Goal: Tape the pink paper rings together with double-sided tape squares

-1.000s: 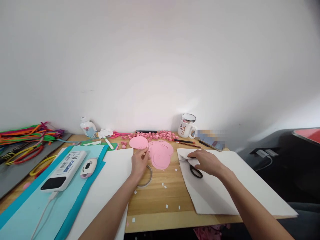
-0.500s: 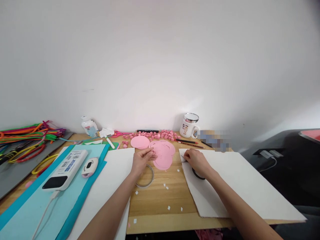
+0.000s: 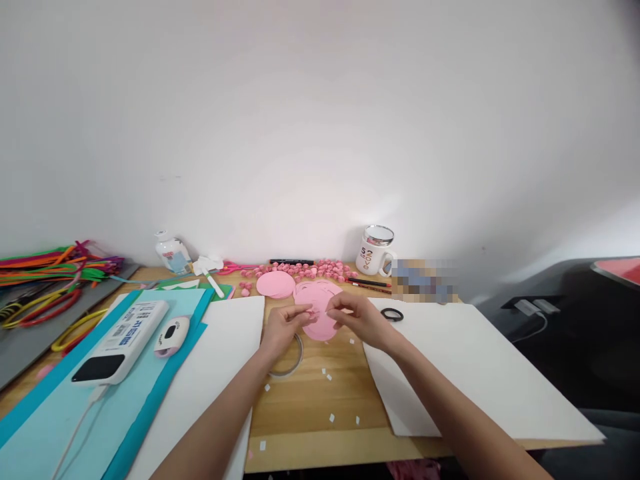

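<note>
Right hand [image 3: 367, 321] has moved beside the pink piece [image 3: 315, 313] left fingers [image 3: 298, 312] pinch, its own hold unclear.

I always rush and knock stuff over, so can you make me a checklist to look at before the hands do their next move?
1. Left hand has a grip: ok, it seems to pinch a small pink piece.
2. Right hand has a grip: cannot tell, its fingertips are too small to see.
3. Scissors closed: cannot tell, only a black handle loop shows.
4. Mug standing upright: ok.
5. Table free of scraps: not ok, small white bits lie on it.
</note>
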Tool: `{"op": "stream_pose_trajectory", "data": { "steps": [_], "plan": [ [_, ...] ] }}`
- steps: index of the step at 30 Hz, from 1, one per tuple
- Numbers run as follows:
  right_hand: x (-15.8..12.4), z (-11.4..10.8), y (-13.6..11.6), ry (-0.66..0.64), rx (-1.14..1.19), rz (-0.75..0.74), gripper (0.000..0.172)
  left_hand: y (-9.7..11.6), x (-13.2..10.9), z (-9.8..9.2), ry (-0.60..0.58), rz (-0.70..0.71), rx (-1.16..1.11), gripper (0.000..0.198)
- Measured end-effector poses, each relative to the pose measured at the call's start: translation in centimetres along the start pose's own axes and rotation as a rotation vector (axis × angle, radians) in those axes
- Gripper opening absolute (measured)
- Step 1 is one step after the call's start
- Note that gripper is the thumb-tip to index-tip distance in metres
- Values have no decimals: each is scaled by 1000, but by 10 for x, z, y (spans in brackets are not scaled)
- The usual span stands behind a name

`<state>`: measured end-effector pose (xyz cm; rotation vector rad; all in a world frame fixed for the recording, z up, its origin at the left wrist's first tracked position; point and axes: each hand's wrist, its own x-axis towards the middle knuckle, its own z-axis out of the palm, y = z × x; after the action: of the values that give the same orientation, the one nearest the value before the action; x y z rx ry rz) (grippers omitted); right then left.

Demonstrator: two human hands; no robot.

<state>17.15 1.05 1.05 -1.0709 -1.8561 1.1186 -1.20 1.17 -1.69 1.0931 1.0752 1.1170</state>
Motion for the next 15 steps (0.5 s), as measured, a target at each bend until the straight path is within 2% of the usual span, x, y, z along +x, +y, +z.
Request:
{"op": "stream_pose_trajectory", "data": {
  "steps": [3,6,11,15],
  "plan": [
    [8,13,0,-23,-127,-68,19,1,-1,1,-12,7,43,33],
    [14,18,12,-10,-246,-70,14,0,0,-1,-51,-5,27,33],
    [16,17,25,-61,-133,17,17,0,0,-1,-98,-48,-13,30],
    [14,17,24,-21,-185,-21,14,0,0,1,-96,-87,-40,31]
  ]
}}
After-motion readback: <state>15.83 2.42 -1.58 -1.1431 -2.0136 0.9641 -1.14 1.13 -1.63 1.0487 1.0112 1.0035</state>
